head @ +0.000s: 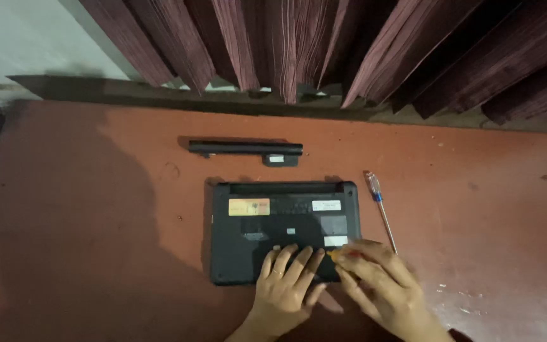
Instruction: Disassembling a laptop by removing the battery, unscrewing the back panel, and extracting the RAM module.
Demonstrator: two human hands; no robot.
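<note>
A black laptop [248, 228] lies upside down on a reddish table [96, 221], with several stickers on its base. My left hand [286, 285] rests flat on the laptop's near edge, fingers spread. My right hand [381, 285] is closed around a small tool with an orange handle [335, 254], its tip against the laptop's near right part. The tool's shaft is hidden by my fingers.
A long black battery pack [245, 149] lies beyond the laptop. A screwdriver [380, 209] with a clear handle lies just right of the laptop. Dark red curtains [349, 44] hang past the table's far edge. Small white flecks dot the table at the lower right.
</note>
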